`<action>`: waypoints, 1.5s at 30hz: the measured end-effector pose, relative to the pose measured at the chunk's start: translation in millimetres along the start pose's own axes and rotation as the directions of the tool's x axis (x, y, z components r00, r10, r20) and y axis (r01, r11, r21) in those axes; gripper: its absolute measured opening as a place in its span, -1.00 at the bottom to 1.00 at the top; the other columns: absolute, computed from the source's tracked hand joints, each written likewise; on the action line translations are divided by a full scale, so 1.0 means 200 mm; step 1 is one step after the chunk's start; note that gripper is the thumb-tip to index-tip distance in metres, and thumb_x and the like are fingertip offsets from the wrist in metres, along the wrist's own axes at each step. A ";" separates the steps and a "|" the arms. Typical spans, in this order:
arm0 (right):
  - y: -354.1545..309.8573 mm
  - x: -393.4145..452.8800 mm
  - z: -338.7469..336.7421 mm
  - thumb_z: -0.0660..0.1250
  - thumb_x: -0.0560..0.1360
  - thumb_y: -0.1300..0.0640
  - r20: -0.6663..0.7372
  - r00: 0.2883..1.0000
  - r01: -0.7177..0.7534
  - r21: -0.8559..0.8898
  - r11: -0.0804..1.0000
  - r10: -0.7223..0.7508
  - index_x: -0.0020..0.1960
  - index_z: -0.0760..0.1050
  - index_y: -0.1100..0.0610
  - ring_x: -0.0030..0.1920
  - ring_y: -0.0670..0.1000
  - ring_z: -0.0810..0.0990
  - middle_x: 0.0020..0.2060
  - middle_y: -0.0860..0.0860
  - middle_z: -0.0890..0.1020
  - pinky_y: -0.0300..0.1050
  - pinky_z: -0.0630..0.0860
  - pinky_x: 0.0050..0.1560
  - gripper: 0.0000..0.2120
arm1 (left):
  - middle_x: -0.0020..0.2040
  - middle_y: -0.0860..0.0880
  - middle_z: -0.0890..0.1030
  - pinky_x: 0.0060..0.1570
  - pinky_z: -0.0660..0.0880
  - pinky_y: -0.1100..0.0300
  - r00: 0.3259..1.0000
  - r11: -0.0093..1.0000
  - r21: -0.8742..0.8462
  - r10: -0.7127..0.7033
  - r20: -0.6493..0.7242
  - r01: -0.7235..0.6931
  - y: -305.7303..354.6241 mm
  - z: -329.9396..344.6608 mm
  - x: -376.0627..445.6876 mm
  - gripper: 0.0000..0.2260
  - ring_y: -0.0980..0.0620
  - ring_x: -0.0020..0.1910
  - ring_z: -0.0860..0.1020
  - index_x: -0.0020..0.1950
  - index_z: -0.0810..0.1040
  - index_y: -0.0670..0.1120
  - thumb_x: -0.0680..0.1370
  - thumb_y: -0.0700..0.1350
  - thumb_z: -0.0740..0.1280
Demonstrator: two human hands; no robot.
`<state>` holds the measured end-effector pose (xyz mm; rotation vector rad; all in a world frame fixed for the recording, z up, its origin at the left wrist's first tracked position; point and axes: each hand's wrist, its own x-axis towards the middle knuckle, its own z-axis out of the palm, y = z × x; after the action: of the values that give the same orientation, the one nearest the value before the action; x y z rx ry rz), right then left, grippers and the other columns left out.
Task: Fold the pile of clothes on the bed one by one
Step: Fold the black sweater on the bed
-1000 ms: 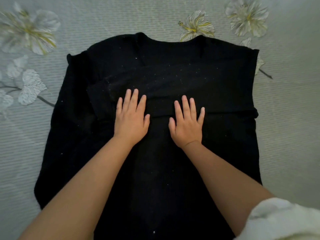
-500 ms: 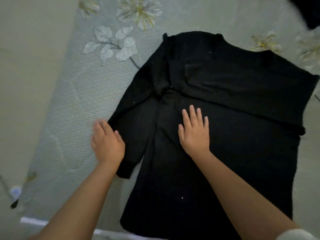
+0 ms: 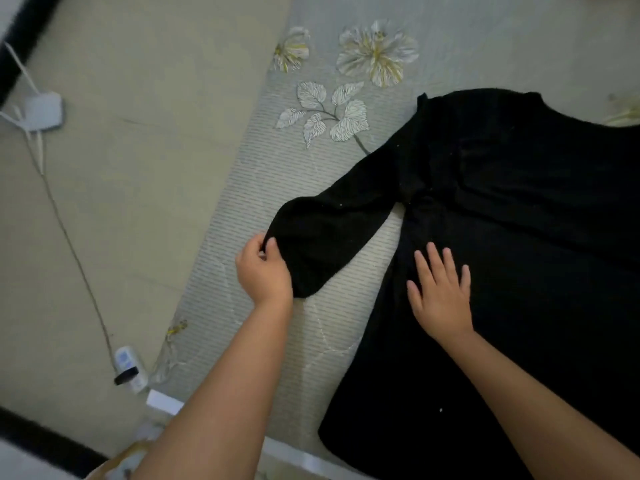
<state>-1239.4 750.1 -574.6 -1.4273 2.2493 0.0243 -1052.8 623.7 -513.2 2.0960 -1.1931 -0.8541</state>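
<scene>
The black top (image 3: 519, 237) lay on the bed (image 3: 277, 188), right of the frame. The left hand (image 3: 264, 270) pinched its sleeve (image 3: 325, 233); the right hand (image 3: 441, 292) pressed flat, fingers spread. Probably the sleeve should be folded inward next.

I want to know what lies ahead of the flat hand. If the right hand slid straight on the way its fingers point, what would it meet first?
The right hand lies flat on the black garment, fingers pointing up the bed. Straight on, it would probably meet the bunched folds where the sleeve joins the body, though depth is hard to judge.
</scene>
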 end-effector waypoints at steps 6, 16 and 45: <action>0.20 -0.16 -0.21 0.08 0.60 0.08 0.129 0.992 -0.050 0.363 0.930 0.003 0.49 0.03 0.08 0.48 -0.07 -0.11 0.50 -0.03 -0.04 -0.09 -0.08 0.45 -0.51 | 0.09 -0.16 0.50 -0.04 0.32 0.59 0.965 0.908 -0.338 0.262 -0.005 -0.248 0.60 0.23 -0.07 -0.82 0.04 0.05 0.46 0.08 0.56 -0.25 0.53 -0.32 0.22; 1.07 -0.54 -0.49 0.12 0.59 0.20 0.078 0.846 -0.458 0.612 0.644 0.528 0.44 0.19 0.20 0.45 0.03 0.16 0.45 0.08 0.22 -0.13 0.09 0.39 -0.57 | 0.24 -0.22 0.50 0.23 0.16 0.51 0.046 0.576 -0.530 0.703 0.709 -0.623 1.08 0.95 -1.06 -0.70 -0.11 0.32 0.39 0.18 0.52 -0.27 0.49 -0.44 0.20; 1.58 0.14 -0.71 0.36 0.39 0.39 -0.199 0.890 -0.105 0.787 0.608 0.410 -0.42 0.20 0.07 0.15 0.02 0.43 0.22 0.16 0.45 -0.19 0.30 0.10 -0.58 | -0.08 -0.22 0.54 -0.02 0.31 0.19 0.413 0.403 0.185 0.603 0.683 -0.896 0.80 1.16 -0.53 -0.90 -0.17 -0.04 0.49 -0.05 0.59 -0.28 0.48 -0.30 0.32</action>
<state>-1573.2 833.1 -533.8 -0.6443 2.2691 -1.0633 -1353.0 610.3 -515.2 1.2414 -2.7179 -0.6251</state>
